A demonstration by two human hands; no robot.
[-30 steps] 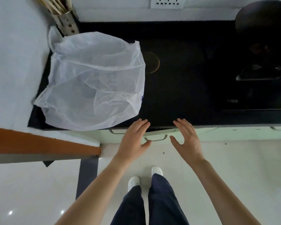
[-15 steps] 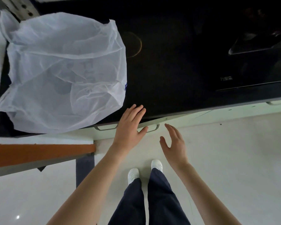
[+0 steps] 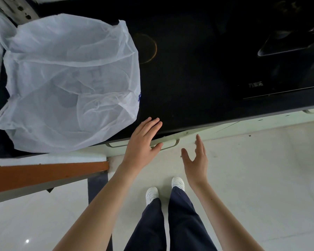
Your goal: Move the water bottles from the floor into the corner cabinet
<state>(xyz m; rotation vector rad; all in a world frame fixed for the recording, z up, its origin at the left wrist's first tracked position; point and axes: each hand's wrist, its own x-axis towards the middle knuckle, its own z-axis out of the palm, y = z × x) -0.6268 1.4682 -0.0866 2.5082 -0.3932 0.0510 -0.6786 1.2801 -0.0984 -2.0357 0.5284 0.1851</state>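
Head view, left to right.
- White plastic bag (image 3: pixel 67 84) lies on the black table (image 3: pixel 188 78), at 10 o'clock from your left hand.
- Orange-topped ledge (image 3: pixel 43 174) sits at 8 o'clock from that hand.
- Left hand (image 3: pixel 143 142): grip apart, fingers straight and together, tips over the table's front edge, thumb at the cabinet handle (image 3: pixel 170 144). It holds nothing.
- Pale green cabinet door (image 3: pixel 187 134) sits just under the table edge.
- Right hand (image 3: pixel 196 160): grip apart, fingers loosely spread, above the floor (image 3: pixel 261 178), pointing to 12 o'clock.
- Cooktop (image 3: pixel 288 60) at 2 o'clock.
- Water bottles: location cannot be told from this view.
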